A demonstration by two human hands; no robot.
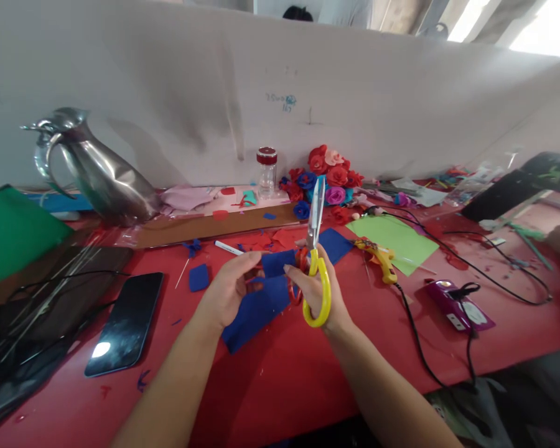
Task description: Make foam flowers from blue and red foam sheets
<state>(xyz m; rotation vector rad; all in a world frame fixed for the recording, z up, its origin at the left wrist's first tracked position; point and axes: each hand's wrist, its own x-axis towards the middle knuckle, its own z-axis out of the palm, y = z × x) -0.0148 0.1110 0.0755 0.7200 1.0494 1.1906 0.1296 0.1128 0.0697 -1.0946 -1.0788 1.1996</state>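
Yellow-handled scissors (323,292) hang on my right hand (324,289), their closed blades pointing up. The same hand's fingers pinch the right end of a small blue piece (278,263). At that piece's left edge is my left hand (228,286), its thumb and fingers apart, some fingers partly behind the piece. Below both hands a larger blue strip (261,311) lies on the red table. Red loops (295,291) show beside my right palm; what they belong to is unclear. A small blue square (198,277) rests left of my left hand.
Around the table (270,398) are a phone (126,323), metal jug (107,174), lidded jar (267,174), paper flowers (331,177), green sheet (396,239), yellow glue gun (380,258) and purple power strip (460,305) with cords. Another person's hand is at the far right.
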